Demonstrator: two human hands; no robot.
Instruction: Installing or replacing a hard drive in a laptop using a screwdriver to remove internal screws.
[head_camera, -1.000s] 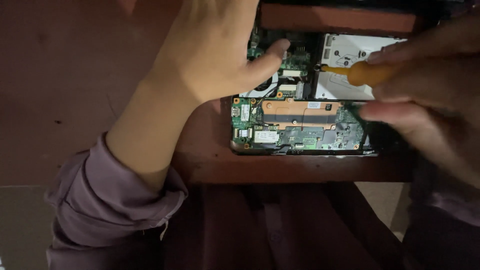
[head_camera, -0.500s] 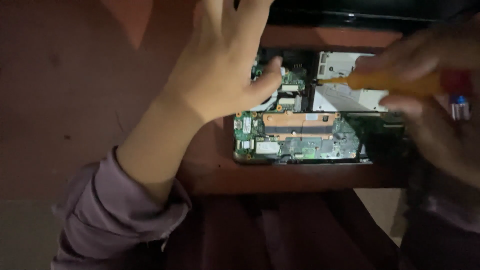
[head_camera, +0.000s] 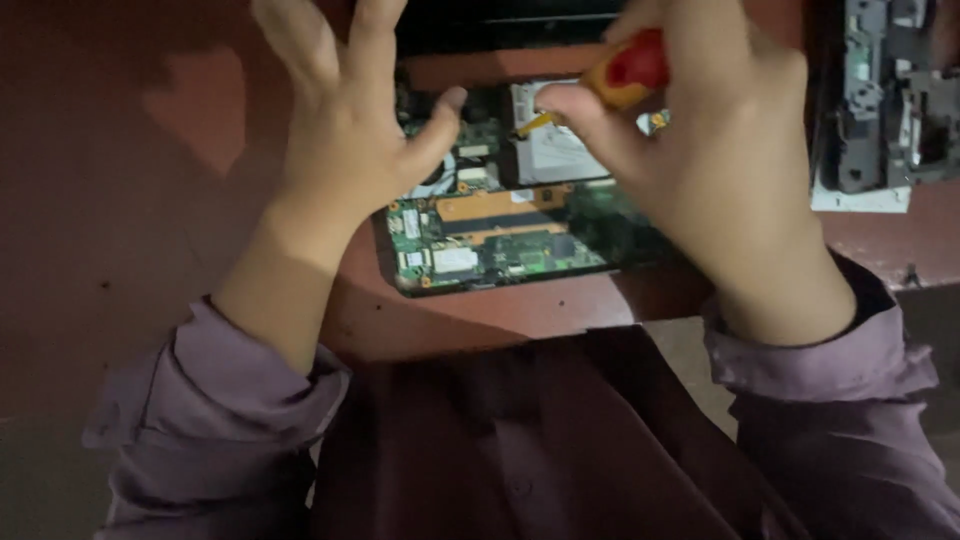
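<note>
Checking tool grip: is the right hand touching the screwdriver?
Touching. The head view shows the right hand with its fingers wrapped around the screwdriver handle.

Room around the opened laptop

Bare desk (head_camera: 120, 250) lies open to the left and along the front edge. Both hands crowd the opened laptop (head_camera: 500, 240): left hand (head_camera: 345, 130) spread above its left part, right hand (head_camera: 720, 170) with a screwdriver (head_camera: 625, 75) over its right; a dark dismantled part (head_camera: 885, 95) blocks the far right.

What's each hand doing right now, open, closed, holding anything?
Left hand: open, fingers spread, holding nothing, over the opened laptop.
Right hand: closed on a red-and-yellow screwdriver.
</note>
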